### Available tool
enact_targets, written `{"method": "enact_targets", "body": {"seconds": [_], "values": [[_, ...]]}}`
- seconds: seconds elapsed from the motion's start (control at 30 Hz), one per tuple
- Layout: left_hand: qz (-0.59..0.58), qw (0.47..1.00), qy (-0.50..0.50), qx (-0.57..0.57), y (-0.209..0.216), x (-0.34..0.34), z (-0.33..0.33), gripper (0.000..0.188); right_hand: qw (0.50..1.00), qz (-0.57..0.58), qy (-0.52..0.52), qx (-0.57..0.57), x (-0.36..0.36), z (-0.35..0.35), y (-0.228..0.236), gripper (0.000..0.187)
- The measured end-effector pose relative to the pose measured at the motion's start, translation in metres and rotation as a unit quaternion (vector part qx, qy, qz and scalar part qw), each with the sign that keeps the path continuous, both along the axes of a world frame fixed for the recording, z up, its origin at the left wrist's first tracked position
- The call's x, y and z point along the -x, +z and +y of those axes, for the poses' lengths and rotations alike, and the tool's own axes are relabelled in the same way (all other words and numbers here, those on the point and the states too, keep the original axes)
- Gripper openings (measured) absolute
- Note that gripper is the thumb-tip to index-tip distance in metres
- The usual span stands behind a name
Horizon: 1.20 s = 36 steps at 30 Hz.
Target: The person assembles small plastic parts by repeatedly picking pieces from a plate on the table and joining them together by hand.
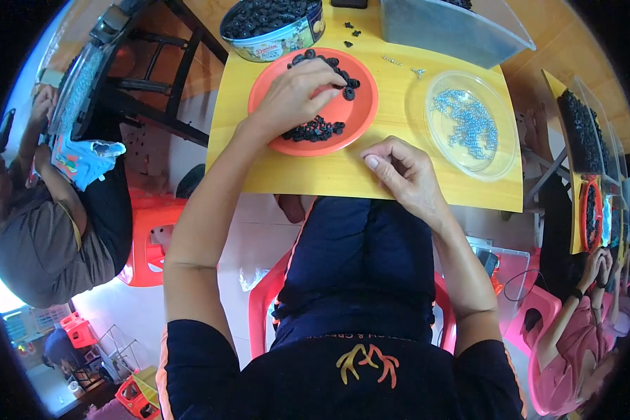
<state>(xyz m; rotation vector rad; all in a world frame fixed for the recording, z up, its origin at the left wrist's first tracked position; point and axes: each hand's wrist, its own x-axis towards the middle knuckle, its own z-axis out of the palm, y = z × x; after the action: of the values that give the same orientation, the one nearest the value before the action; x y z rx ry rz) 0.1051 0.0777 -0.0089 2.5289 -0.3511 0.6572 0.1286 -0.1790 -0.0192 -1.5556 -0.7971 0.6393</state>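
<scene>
A round red plate (pixel 360 122) lies on the yellow table, with small black ring-shaped parts (pixel 350 92) along its far side and a pile of smaller black pieces (pixel 315 131) on its near side. Over the plate reaches my left hand (pixel 297 94), thumb and forefinger bent together at one of the black parts on the far right of the plate. My right hand (pixel 406 175) rests by the table's near edge, right of the plate. Its thumb and curled forefinger are closed together; whatever lies between them is hidden.
Right of the plate stands a clear round tub (pixel 432 143) holding small silvery pieces (pixel 469 122). A tin (pixel 276 47) full of black parts and a translucent bin (pixel 448 31) stand at the far side. The yellow table (pixel 294 178) ends just before my lap. Other people sit left and right.
</scene>
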Motion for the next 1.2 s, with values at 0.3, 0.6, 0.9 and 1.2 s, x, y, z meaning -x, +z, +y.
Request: {"method": "enact_targets", "body": {"seconds": [0.3,0.6,0.9,1.2], "values": [[0.06,0.998,0.026,0.0,-0.009,-0.01,0.001,0.015,0.995,-0.096,-0.002,-0.016,-0.002,-0.002,-0.005,0.015],[0.134,0.98,0.112,0.097,0.003,0.006,-0.004,0.018,0.964,-0.249,0.028,-0.087,-0.008,-0.023,0.029,0.011],[0.207,0.871,0.068,0.44,0.041,0.05,-0.035,0.025,0.874,-0.443,-0.021,0.196,-0.115,-0.098,0.052,0.014],[0.241,0.835,-0.059,0.491,0.043,0.076,-0.091,0.027,0.85,-0.469,0.104,0.215,-0.116,-0.09,0.043,0.011]]}}
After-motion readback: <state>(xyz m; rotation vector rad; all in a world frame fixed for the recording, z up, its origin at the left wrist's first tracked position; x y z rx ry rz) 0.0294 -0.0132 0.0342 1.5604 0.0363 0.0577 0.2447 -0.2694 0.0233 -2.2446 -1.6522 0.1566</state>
